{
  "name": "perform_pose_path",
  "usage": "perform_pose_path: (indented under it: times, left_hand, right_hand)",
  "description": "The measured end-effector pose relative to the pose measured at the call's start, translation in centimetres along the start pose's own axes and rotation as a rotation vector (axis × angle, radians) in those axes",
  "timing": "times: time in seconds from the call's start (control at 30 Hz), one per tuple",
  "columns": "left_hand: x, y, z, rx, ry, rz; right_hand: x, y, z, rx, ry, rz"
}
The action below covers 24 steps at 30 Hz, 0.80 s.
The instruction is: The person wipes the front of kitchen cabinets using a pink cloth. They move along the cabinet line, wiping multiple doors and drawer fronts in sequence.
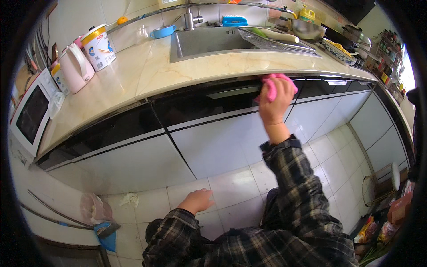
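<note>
My right hand [276,104] is closed on a bunched pink cloth [288,84]. It presses the cloth against the glossy black panel [191,103] of the cabinet front, just under the counter edge. A long pale handle strip [233,92] runs along that panel to the left of the cloth. Lower down, my left hand [195,201] hangs above the tiled floor, away from the cabinet. Its fingers are loosely extended and hold nothing. Both forearms wear dark plaid sleeves.
A steel sink [209,42] with a white-and-green vegetable [280,35] beside it is set in the counter [151,73]. Left stand a pink kettle [75,69], a can [98,49] and a microwave [33,113]. A blue dustpan [106,238] lies lower left; bagged goods [367,229] sit lower right.
</note>
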State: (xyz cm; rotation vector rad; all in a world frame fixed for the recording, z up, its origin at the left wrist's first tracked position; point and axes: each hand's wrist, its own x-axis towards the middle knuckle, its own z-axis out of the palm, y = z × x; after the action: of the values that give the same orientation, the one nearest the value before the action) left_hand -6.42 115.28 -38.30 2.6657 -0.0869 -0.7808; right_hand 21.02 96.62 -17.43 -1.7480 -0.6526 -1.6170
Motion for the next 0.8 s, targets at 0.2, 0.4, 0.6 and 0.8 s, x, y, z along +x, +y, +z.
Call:
perform_pose_path:
  times: [0.2,0.4,0.6,0.8]
  left_hand:
    - [0.3,0.4,-0.3,0.029,-0.032,0.054]
    - [-0.1,0.2,-0.6,-0.007,-0.014,0.003]
    - [-1.7,-0.4,-0.4,-0.023,0.013,-0.01]
    - [-3.3,-0.9,-0.4,-0.059,0.051,0.019]
  right_hand:
    - [-5.6,-13.0,3.2,0.463,-0.537,-0.315]
    - [-12.4,-9.2,4.0,0.41,-0.539,-0.819]
    - [-14.1,5.0,-0.8,-0.186,-0.556,-0.183]
    - [-12.6,5.1,1.5,-0.088,-0.177,0.457]
